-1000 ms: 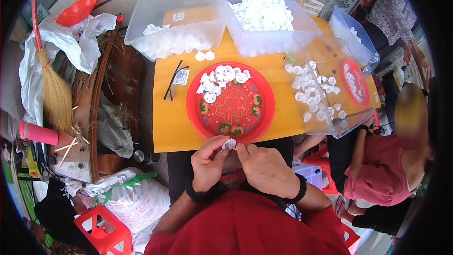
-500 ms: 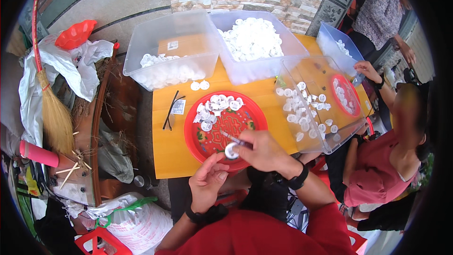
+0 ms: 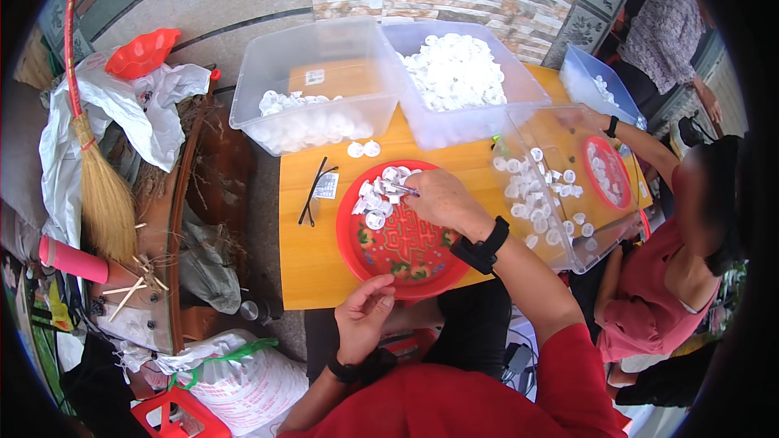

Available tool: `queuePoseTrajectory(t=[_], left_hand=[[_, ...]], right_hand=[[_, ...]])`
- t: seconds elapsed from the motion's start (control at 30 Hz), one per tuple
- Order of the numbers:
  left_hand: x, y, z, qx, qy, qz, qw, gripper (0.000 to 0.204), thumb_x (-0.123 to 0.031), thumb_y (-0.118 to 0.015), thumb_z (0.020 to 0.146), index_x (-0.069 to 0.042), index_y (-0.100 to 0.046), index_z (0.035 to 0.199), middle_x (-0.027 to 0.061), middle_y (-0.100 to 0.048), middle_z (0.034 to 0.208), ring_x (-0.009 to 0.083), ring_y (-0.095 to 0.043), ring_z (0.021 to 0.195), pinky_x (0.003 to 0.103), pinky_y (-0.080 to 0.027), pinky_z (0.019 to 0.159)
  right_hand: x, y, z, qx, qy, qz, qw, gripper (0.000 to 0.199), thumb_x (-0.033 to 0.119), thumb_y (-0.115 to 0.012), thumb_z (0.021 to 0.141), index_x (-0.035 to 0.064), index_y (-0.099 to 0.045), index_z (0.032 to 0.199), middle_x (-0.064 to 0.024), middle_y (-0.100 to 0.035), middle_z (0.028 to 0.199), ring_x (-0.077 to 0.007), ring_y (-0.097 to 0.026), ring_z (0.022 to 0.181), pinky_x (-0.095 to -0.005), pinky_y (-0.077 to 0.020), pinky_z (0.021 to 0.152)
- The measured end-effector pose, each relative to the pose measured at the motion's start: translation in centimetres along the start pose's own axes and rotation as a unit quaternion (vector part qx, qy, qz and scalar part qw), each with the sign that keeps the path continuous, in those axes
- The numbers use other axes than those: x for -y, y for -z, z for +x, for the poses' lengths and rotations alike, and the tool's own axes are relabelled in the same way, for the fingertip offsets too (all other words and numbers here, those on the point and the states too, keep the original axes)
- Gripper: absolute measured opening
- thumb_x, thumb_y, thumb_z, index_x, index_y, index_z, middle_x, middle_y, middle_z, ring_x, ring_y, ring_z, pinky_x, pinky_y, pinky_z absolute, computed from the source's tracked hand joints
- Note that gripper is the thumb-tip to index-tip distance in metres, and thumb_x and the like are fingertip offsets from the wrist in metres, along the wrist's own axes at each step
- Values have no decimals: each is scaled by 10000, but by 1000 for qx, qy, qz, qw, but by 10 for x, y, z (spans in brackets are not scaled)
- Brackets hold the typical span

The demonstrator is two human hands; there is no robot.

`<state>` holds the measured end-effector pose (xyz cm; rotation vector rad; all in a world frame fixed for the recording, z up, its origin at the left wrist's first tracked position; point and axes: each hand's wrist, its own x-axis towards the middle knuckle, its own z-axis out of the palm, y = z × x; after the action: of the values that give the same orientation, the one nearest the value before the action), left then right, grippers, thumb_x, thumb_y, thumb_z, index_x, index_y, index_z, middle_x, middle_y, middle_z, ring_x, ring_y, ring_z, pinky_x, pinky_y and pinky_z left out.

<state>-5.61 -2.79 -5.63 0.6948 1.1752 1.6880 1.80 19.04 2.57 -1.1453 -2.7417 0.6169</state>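
Observation:
In front of me a round red tray (image 3: 464,253) with a patterned bottom lies on the table, holding a pile of small white round plastic pieces (image 3: 374,201) at its far left side. My right hand (image 3: 445,199) reaches over the tray to this pile. Its fingers are closed on a slim metallic tool (image 3: 402,188), whose tip is among the pieces; its exact kind does not show. By the tray's near rim is my left hand (image 3: 365,318), empty, palm turned inward and fingers loosely bent apart.
Behind the tray stand a clear bin (image 3: 316,81) and a fuller bin (image 3: 466,118) of white pieces. Black-framed glasses (image 3: 312,191) and two white discs (image 3: 363,148) lie at the left. On the right, a tilted clear bin (image 3: 519,134) stands before a co-worker (image 3: 657,300) in red.
My right hand has moved away from my left, forward to the pile, with the tool. The white disc it held near the tray's front is no longer visible there. The co-worker's arm has shifted.

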Motion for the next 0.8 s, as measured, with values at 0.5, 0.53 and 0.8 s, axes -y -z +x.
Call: queuePoseTrajectory(t=[0.5, 0.53, 0.8], left_hand=[[-3, -1, 0, -3, 13, -27, 1000, 276, 27, -547, 863, 23, -560, 1139, 109, -603, 1097, 144, -587, 927, 264, -478, 806], [-4, -3, 0, -11, 17, -46, 999, 275, 18, -523, 875, 28, -547, 1149, 137, -600, 1106, 174, -596, 928, 291, -492, 792], [-20, -30, 3, 63, 74, -251, 963, 279, -31, -485, 913, 39, -512, 1181, 151, -585, 1109, 204, -597, 954, 320, -501, 808]], right_hand=[[9, -9, -35, -55, 80, -4, 995, 122, 121, -623, 734, 39, -617, 824, -161, -597, 756, -344, -590, 720, -452, -477, 632], [13, -9, -49, -53, 78, -4, 995, 122, 121, -623, 734, 39, -617, 824, -161, -597, 756, -344, -590, 720, -452, -477, 632], [33, -19, -138, -137, 230, -34, 963, 265, 99, -596, 724, 31, -581, 979, -82, -496, 747, -227, -580, 615, -332, -470, 493]])
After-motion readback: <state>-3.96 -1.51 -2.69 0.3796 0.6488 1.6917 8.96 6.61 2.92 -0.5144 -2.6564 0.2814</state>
